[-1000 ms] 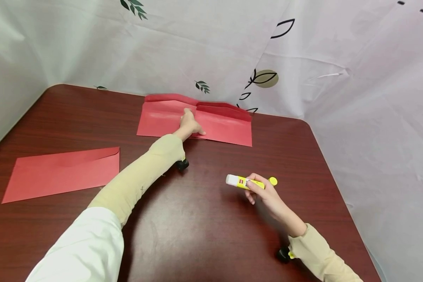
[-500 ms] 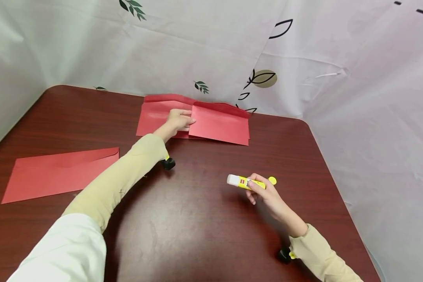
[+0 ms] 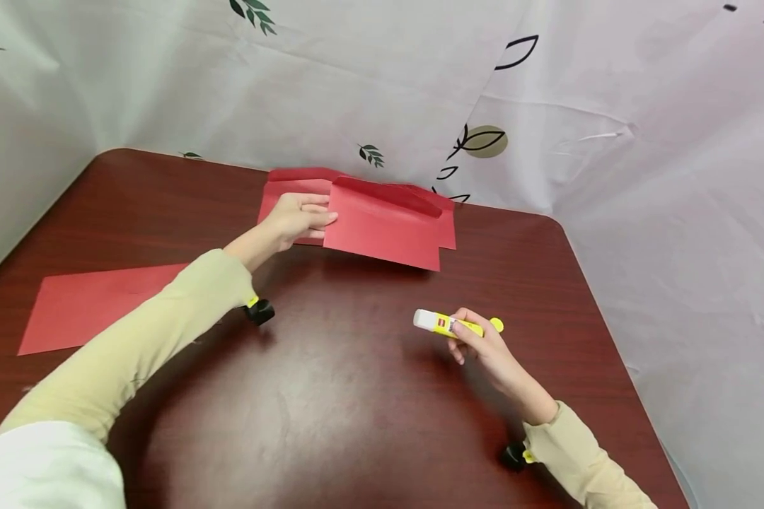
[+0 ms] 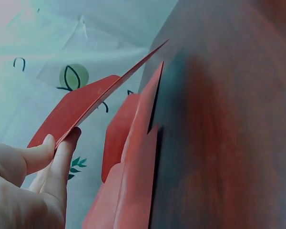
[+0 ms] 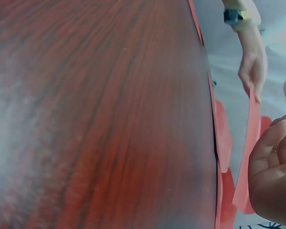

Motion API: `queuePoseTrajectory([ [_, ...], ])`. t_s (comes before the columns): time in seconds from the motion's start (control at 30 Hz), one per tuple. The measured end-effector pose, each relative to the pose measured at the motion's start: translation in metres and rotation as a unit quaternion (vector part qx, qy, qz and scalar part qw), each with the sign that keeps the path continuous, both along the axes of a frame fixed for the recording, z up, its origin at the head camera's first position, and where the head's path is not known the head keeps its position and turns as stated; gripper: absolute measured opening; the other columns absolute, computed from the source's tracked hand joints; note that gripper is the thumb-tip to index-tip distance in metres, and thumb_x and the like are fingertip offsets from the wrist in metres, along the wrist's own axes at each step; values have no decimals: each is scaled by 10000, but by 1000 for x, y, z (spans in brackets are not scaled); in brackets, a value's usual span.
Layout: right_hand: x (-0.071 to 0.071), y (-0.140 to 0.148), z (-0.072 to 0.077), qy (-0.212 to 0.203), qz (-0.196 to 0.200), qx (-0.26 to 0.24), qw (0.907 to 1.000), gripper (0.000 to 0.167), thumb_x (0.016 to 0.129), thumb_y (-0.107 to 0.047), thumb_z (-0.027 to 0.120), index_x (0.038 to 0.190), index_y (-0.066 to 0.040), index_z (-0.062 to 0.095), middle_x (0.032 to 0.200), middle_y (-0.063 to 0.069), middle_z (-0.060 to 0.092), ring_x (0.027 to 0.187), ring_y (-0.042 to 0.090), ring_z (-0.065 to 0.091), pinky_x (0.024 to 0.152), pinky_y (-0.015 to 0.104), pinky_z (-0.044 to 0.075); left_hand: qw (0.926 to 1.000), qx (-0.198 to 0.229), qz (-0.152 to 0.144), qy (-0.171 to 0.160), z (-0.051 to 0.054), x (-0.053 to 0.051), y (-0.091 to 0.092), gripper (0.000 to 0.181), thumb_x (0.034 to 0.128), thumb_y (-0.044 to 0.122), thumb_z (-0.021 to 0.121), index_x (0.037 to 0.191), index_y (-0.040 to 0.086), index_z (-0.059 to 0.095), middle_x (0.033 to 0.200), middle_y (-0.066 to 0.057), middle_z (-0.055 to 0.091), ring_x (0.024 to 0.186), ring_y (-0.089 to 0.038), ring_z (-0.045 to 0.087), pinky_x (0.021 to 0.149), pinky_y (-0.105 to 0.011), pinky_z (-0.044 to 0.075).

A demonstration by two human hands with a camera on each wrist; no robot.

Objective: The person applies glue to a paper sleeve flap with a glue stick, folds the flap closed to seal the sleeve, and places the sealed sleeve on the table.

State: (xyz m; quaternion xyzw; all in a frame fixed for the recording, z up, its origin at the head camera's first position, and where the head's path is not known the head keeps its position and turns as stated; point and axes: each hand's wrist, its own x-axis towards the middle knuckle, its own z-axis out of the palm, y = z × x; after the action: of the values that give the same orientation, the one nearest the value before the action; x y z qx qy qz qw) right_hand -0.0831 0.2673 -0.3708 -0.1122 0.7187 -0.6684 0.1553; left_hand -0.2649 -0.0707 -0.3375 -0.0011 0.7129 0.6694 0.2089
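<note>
At the back of the table my left hand (image 3: 296, 219) pinches a red envelope (image 3: 385, 227) by its left edge, thumb in front. The envelope is tilted and lifted off the table, its flap standing along the upper edge. In the left wrist view, thumb and fingers clasp the envelope (image 4: 78, 109), apart from the red envelopes (image 4: 133, 157) below. My right hand (image 3: 484, 350) holds a yellow glue stick (image 3: 458, 326) above the table, its white end pointing left. A round yellow piece (image 3: 496, 324) shows just behind that hand; whether it belongs to the stick I cannot tell.
More red envelopes (image 3: 447, 226) lie at the table's back edge, partly hidden by the lifted one. Another red envelope (image 3: 95, 300) lies flat at the left, partly under my left sleeve. A white patterned sheet (image 3: 331, 85) hangs behind the brown table (image 3: 331, 396).
My left hand has taken the top right envelope by its edge, lifted it and drawn it left and nearer. My right hand with the glue stick has hardly moved.
</note>
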Motion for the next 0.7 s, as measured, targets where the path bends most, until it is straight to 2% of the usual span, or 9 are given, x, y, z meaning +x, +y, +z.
queuePoseTrajectory([
  [0.1,1,1,2,43,25,-13,10000,122,1005,-126,457,930,-172,541,690,-77,570,563,60,484,530,198,436,9999,92,-111,5,1,15,-10,594,923,147,634,1457,41,396,1353,-201,552,789,-8,671,762,-267,574],
  [0.2,2,1,3,65,64,-64,9999,115,1006,-130,456,942,-170,544,696,-75,568,562,62,485,519,208,438,9995,166,-257,-45,-1,30,-20,608,927,146,627,1465,20,371,1288,-164,594,802,4,668,753,-250,577],
  [0.33,3,1,4,58,119,-91,9999,121,1009,-127,447,952,-170,545,699,-77,569,563,55,491,510,211,444,9986,199,-470,-110,-6,50,-32,630,938,152,614,1477,-3,328,1162,-65,635,834,11,661,778,-249,573],
  [0.53,6,1,6,62,47,141,9999,128,1005,-138,458,938,-184,556,693,-80,584,571,56,506,528,222,458,9973,229,-664,-222,-11,82,-50,642,936,117,615,1471,-46,302,934,107,679,844,10,659,785,-276,576],
  [0.7,8,2,9,44,-80,244,9997,144,1000,-125,458,916,-187,558,680,-78,587,571,64,500,528,217,457,9948,508,-749,-462,-18,102,-55,645,937,73,598,1462,-99,265,889,108,698,822,-16,679,762,-282,581],
])
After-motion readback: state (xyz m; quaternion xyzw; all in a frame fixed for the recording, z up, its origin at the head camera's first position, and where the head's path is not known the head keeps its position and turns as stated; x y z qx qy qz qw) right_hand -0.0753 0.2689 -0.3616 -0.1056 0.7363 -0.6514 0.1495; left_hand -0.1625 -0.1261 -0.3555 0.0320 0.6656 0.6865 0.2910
